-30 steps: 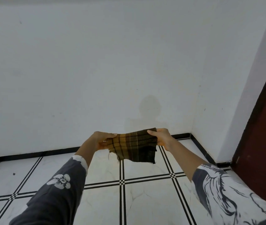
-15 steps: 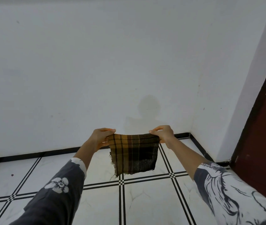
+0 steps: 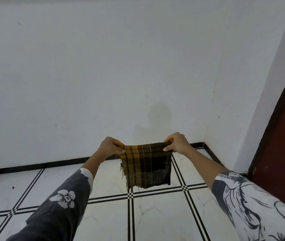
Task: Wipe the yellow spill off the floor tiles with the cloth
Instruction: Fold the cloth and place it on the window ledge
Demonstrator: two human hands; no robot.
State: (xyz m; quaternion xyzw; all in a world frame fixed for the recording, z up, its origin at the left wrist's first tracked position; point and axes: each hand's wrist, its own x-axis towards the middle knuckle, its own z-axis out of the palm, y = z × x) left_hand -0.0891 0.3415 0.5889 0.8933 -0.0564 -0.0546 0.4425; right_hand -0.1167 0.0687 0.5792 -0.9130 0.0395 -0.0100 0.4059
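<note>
Frayed brown-and-black plaid cloth (image 3: 147,166) hangs above white floor tiles (image 3: 162,216).

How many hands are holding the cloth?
2. The left hand grips its top left corner, the right hand its top right corner; the cloth hangs between them.

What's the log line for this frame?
left hand: pinches cloth top corner | right hand: pinches other top corner | cloth: hangs spread, off the floor | spill: not in view

Head-worn view, forward and downward
</note>
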